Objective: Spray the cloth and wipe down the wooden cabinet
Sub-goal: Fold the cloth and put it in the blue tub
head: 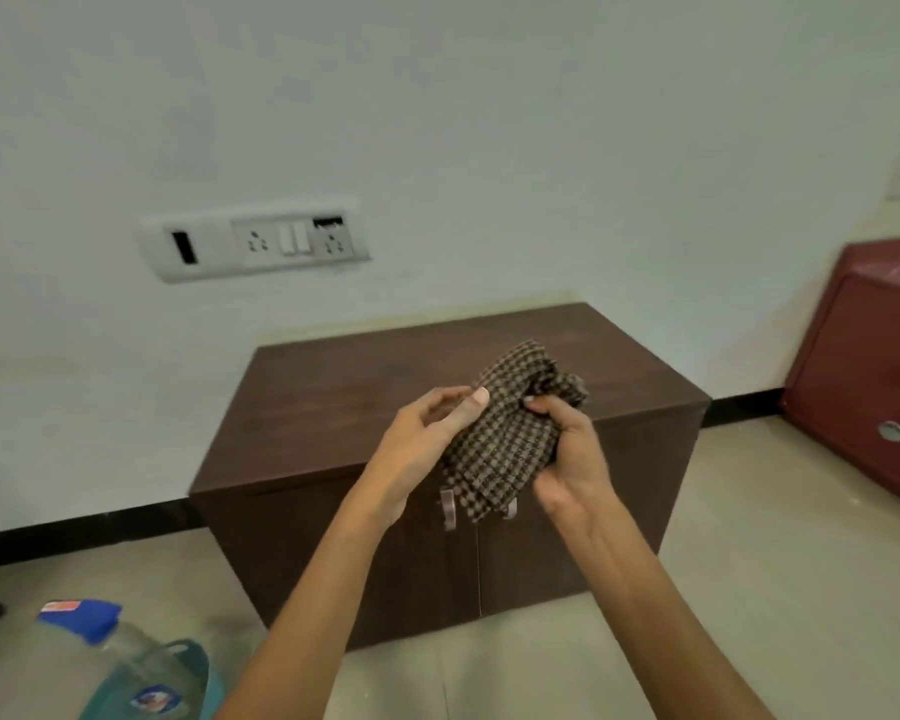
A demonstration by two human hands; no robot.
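Observation:
A brown checked cloth (pixel 510 433) is bunched up between both hands, held in the air over the front edge of the dark wooden cabinet (pixel 333 407). My left hand (pixel 427 439) holds the cloth's left side, thumb pressed on the fabric. My right hand (pixel 567 449) grips the right side with curled fingers. The cabinet is low, with two doors and two small metal handles (pixel 448 506) partly hidden behind the cloth. No spray bottle is plainly in view.
A large water jug (pixel 126 662) with a blue cap and a teal handle stands on the floor at the lower left. A red drawer unit (pixel 874 387) sits at the right. A switch and socket panel (pixel 255 241) is on the wall behind.

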